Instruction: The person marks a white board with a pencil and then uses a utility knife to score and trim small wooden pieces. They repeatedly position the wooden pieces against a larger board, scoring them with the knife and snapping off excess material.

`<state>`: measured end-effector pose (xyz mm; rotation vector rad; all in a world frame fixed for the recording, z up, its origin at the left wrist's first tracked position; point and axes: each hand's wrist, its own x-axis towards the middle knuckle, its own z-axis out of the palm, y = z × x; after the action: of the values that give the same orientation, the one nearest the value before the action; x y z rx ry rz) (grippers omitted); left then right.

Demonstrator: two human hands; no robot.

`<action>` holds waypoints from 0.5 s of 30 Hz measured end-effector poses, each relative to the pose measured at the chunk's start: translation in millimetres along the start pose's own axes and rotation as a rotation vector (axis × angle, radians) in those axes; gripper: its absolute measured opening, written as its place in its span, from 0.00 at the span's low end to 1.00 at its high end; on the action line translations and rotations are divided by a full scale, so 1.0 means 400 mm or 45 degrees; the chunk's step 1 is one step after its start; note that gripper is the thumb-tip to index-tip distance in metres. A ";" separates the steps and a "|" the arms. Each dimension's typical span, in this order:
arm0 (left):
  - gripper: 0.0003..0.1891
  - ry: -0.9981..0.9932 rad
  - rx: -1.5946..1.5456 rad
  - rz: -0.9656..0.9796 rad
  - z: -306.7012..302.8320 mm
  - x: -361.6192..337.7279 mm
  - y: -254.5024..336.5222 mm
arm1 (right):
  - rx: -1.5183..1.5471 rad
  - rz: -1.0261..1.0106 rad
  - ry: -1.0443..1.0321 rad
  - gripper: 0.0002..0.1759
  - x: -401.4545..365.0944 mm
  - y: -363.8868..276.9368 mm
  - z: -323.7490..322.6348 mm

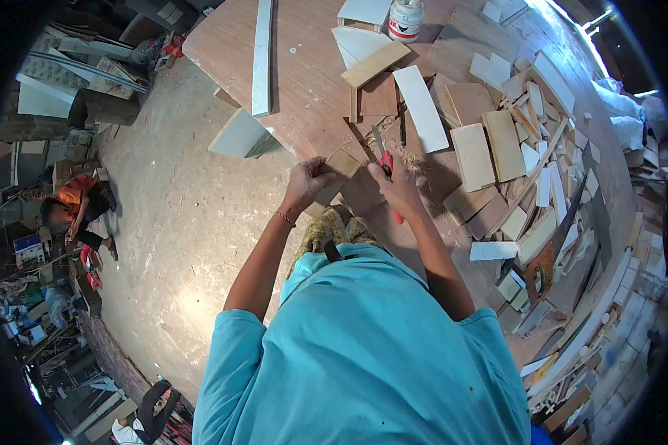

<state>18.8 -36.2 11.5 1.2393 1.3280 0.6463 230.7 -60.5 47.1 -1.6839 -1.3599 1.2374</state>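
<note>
My left hand (308,182) grips a small tan wood block (341,165) at the near edge of the big plywood table (304,67). My right hand (402,187) holds a red-handled knife (385,159) whose blade lies against the block. Both hands meet just above my blue shirt. A dark pencil-like stick (402,122) lies on the table just beyond the hands.
Many wood offcuts and white laminate strips (421,107) cover the table's right side. A white glue jar (406,18) stands at the far edge. A long white strip (262,55) lies at left. A person in orange (78,208) crouches on the floor at far left.
</note>
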 end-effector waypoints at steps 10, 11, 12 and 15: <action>0.11 0.066 1.039 0.267 0.043 0.042 0.053 | -0.781 -0.003 0.033 0.17 -0.034 0.036 0.054; 0.11 0.085 1.104 0.404 0.050 0.039 0.048 | -0.745 0.077 -0.013 0.18 -0.032 0.027 0.052; 0.10 0.106 1.166 0.540 0.056 0.037 0.045 | -0.710 0.156 -0.061 0.18 -0.029 0.023 0.051; 0.12 0.067 1.221 0.546 0.064 0.031 0.034 | -0.745 0.112 -0.069 0.18 -0.024 0.030 0.058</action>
<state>49.1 -28.5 14.6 2.3342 1.4738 0.3087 213.3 -74.9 31.0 -2.1280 -1.8202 0.9883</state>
